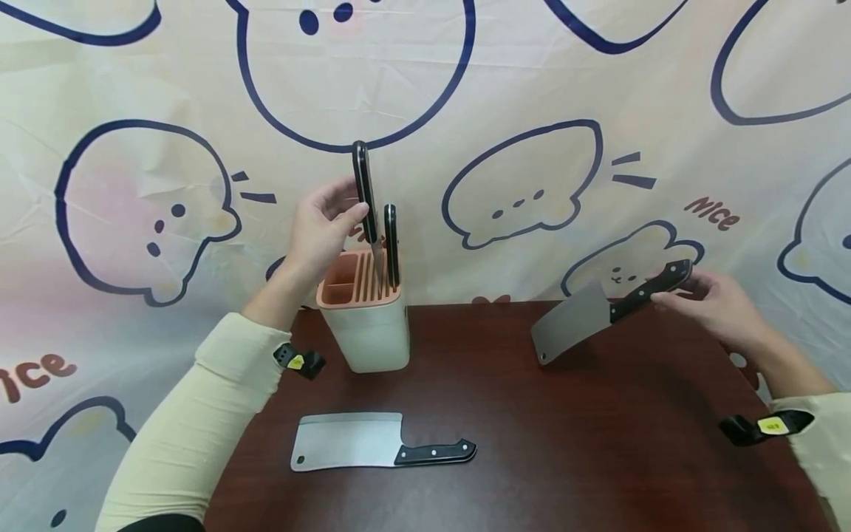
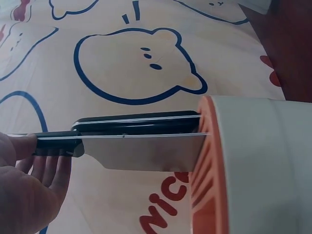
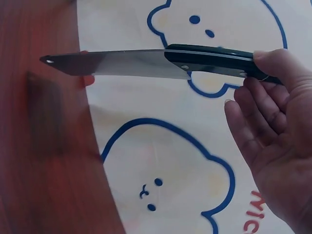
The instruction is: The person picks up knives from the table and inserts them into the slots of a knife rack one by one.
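My left hand (image 1: 323, 225) pinches the black handle of a kitchen knife (image 1: 363, 185), whose blade is partly down in a slot of the knife block (image 1: 368, 336). In the left wrist view, much of that blade (image 2: 146, 152) shows outside the slots. A second black-handled knife (image 1: 391, 244) stands in the block right beside it. At the right, my right hand (image 1: 721, 307) grips the handle end of a cleaver (image 1: 575, 321). The cleaver is tilted, blade down to the left; in the right wrist view its blade (image 3: 126, 63) is above the tabletop.
Another cleaver (image 1: 349, 441) lies flat on the dark wooden table (image 1: 532, 458) in front of the block, handle to the right. The block has an orange slotted top with open compartments at left. A cartoon-printed cloth (image 1: 518, 89) hangs behind the table.
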`<state>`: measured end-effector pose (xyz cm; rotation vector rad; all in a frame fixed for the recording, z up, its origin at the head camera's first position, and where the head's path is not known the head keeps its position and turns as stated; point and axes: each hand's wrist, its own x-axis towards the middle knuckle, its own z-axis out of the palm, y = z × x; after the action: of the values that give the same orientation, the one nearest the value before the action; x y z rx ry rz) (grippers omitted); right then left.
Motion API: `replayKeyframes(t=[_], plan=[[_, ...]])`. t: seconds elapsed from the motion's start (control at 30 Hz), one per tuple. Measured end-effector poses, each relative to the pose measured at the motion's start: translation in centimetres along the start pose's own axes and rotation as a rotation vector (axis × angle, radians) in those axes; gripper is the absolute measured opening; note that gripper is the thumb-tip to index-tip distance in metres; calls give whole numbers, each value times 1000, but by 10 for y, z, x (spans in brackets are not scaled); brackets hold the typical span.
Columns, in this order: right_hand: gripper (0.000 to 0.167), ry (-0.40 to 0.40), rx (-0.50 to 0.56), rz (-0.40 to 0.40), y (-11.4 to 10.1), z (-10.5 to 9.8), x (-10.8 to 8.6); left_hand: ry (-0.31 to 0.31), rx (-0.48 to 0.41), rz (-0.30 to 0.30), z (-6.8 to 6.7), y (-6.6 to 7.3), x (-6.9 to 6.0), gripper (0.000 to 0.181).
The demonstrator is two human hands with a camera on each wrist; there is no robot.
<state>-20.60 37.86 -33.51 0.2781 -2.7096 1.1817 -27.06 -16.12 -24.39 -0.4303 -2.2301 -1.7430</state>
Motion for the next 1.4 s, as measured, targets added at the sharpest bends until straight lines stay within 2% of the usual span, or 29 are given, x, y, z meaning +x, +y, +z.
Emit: replayKeyframes(t=[0.13, 0.3, 0.47, 0.77, 1.1, 1.4], plan=[[30, -2, 10, -31, -11, -2, 2, 4, -12, -11, 3, -5, -2, 41], [26, -1, 26, -77, -24, -5, 2, 8, -12, 12, 5, -12, -3, 38], [28, 8, 22, -108, -34, -8, 1, -11, 21, -30, 5, -19, -5, 42], [33, 4, -16, -104, -47, -11, 1, -26, -5, -64, 6, -31, -9, 44], [38, 13, 28, -137, -64, -8, -1, -52, 30, -97, 8, -46, -14, 44], [35, 41, 66, -175, -79, -3, -7, -66, 24, -94, 11, -56, -18, 43]])
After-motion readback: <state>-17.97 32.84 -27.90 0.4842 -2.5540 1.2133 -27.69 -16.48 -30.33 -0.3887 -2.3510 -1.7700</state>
